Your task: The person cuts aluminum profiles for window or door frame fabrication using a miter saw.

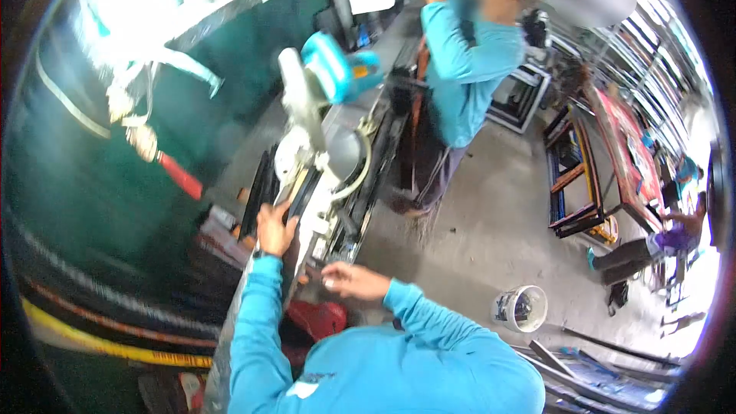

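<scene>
Left hand (275,231): fingers apart, beside dark bar (305,193) at miter saw (334,69) | Right hand (356,281): near bench, finger closure indeterminable.

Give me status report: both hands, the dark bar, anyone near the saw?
Left hand at dark bar, below miter saw in view. Right hand off the bar. Co-worker beside saw.

1. The power saw (300,96), with a teal motor housing (341,69), pale arm and round guard (345,152), stands on the workbench (261,126).
2. A slim, straight dark bar (305,193) lies flat on the saw's pale base (307,224), just beside the guard.
</scene>
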The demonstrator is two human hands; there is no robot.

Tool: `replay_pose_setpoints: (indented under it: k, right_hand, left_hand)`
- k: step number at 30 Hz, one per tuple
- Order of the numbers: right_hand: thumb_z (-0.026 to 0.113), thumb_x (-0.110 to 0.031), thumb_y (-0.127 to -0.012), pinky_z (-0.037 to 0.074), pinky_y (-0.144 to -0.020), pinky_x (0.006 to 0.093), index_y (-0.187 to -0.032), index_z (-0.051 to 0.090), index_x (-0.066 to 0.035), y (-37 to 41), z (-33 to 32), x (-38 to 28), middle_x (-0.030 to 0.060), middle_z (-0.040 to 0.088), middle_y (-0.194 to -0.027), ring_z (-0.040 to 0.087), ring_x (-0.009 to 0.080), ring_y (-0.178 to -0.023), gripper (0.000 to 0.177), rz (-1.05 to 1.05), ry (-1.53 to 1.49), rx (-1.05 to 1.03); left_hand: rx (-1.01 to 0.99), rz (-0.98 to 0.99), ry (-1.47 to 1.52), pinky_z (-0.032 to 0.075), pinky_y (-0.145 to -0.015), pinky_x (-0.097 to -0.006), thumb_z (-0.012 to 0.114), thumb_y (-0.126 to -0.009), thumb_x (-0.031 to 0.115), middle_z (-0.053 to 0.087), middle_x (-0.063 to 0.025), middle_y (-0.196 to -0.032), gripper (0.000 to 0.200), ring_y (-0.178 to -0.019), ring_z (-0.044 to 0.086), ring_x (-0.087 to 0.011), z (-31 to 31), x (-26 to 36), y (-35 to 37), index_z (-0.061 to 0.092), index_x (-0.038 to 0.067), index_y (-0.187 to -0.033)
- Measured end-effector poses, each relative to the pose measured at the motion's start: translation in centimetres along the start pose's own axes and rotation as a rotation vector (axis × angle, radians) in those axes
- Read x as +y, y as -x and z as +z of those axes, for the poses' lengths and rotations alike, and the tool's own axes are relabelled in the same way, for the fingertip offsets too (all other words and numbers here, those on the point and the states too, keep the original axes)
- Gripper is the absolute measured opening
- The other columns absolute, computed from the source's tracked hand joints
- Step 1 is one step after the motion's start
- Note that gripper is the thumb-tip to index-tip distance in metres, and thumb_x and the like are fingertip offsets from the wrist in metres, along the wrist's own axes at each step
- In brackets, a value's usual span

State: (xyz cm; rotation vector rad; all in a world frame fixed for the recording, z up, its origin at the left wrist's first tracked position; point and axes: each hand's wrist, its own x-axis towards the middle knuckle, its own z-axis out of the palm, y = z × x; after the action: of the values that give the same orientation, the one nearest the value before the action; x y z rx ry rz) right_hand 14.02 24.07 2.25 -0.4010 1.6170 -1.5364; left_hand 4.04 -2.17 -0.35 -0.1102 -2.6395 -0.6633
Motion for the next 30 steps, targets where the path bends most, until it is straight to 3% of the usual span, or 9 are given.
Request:
replay_pose_setpoints:
  k: [1, 3, 4, 7, 12, 19, 22, 24, 30]
  right_hand:
    - [0.06, -0.036, -0.104, 0.052, -0.094, 0.0333, -0.14, 0.05, -0.007, -0.4, -1.3, 0.9, 0.0048, 0.057, -0.126, 0.056, 0.0155, -0.114, 0.047, -0.198, 0.229, 0.036]
    - [0.066, -0.025, -0.101, 0.047, -0.104, 0.0342, -0.137, 0.053, -0.003, 1.5, -2.9, -3.7, 0.0078, 0.06, -0.126, 0.055, 0.0165, -0.12, 0.044, -0.275, 0.158, 0.04]
    - [0.066, -0.019, -0.1, 0.047, -0.103, 0.0318, -0.136, 0.053, -0.003, 3.0, -3.4, -7.5, 0.0076, 0.061, -0.126, 0.056, 0.0149, -0.12, 0.041, -0.216, 0.149, 0.077]
    - [0.065, -0.01, -0.099, 0.049, -0.099, 0.0313, -0.132, 0.055, -0.003, 4.9, -6.0, -13.6, 0.0053, 0.063, -0.12, 0.06, 0.0132, -0.109, 0.035, -0.494, 0.146, 0.284]
    - [0.06, -0.013, -0.104, 0.05, -0.094, 0.0299, -0.126, 0.057, -0.001, 6.7, -8.3, -23.6, 0.0067, 0.066, -0.115, 0.063, 0.0142, -0.103, 0.026, -0.829, 0.264, 0.621]
    - [0.069, -0.017, -0.098, 0.053, -0.093, 0.0322, -0.125, 0.061, 0.001, 0.9, -11.8, -33.3, 0.0104, 0.067, -0.117, 0.065, 0.0184, -0.106, 0.034, -1.053, 0.702, 0.812]
    - [0.076, -0.029, -0.09, 0.057, -0.087, 0.0354, -0.119, 0.066, -0.002, -3.7, -14.3, -36.2, 0.0208, 0.068, -0.12, 0.068, 0.028, -0.111, 0.041, -1.016, 0.961, 1.017]
    - [0.077, -0.049, -0.083, 0.053, -0.095, 0.0455, -0.129, 0.059, -0.004, -6.7, -16.2, -37.9, 0.0259, 0.064, -0.117, 0.065, 0.0371, -0.112, 0.066, -0.959, 1.105, 1.132]
    - [0.073, -0.056, -0.082, 0.036, -0.116, 0.0532, -0.149, 0.032, 0.004, -11.6, -16.9, -38.1, 0.0317, 0.043, -0.147, 0.044, 0.0441, -0.138, 0.098, -0.436, 1.145, 1.223]
  left_hand:
    - [-0.023, -0.009, 0.024, 0.048, -0.091, -0.0495, 0.082, -0.078, 0.025, 0.059, -0.0184, -0.104, 0.05, -0.101, 0.057, -0.0412, 0.0, -0.5, 0.0, 0.069, 0.015, -0.125]
    - [0.029, -0.004, 0.028, 0.049, -0.088, -0.0497, 0.081, -0.078, 0.023, 0.058, -0.0187, -0.102, 0.049, -0.101, 0.058, -0.0409, 0.2, -0.6, 0.2, 0.069, 0.017, -0.125]
    - [-0.008, -0.019, 0.05, 0.048, -0.091, -0.0511, 0.079, -0.081, 0.022, 0.057, -0.0205, -0.107, 0.052, -0.103, 0.057, -0.0426, 0.4, -0.9, 0.1, 0.066, 0.018, -0.131]
    - [-0.002, -0.089, 0.041, 0.049, -0.088, -0.0485, 0.08, -0.08, 0.02, 0.056, -0.0171, -0.105, 0.047, -0.1, 0.056, -0.0398, 0.4, -0.3, -0.1, 0.07, 0.018, -0.126]
    - [-0.071, -0.179, 0.087, 0.052, -0.09, -0.0501, 0.08, -0.082, 0.02, 0.05, -0.0169, -0.112, 0.048, -0.106, 0.055, -0.0392, 0.1, 0.2, -0.6, 0.07, 0.019, -0.128]
    - [-0.047, -0.21, 0.096, 0.05, -0.089, -0.0545, 0.08, -0.079, 0.022, 0.051, -0.0164, -0.115, 0.048, -0.109, 0.054, -0.0397, 1.0, -0.1, -1.0, 0.07, 0.023, -0.126]
    - [0.016, -0.179, 0.147, 0.049, -0.087, -0.0536, 0.08, -0.076, 0.023, 0.054, -0.0174, -0.108, 0.046, -0.106, 0.055, -0.0419, 1.8, -0.5, -1.1, 0.072, 0.022, -0.121]
    - [0.046, -0.123, 0.158, 0.049, -0.088, -0.0524, 0.081, -0.076, 0.022, 0.054, -0.0189, -0.108, 0.046, -0.105, 0.055, -0.0434, 2.1, -0.6, -1.2, 0.071, 0.02, -0.122]
    - [-0.038, -0.128, 0.127, 0.049, -0.094, -0.0537, 0.081, -0.08, 0.019, 0.05, -0.0216, -0.114, 0.049, -0.111, 0.052, -0.044, 1.2, -0.1, -1.3, 0.069, 0.015, -0.128]
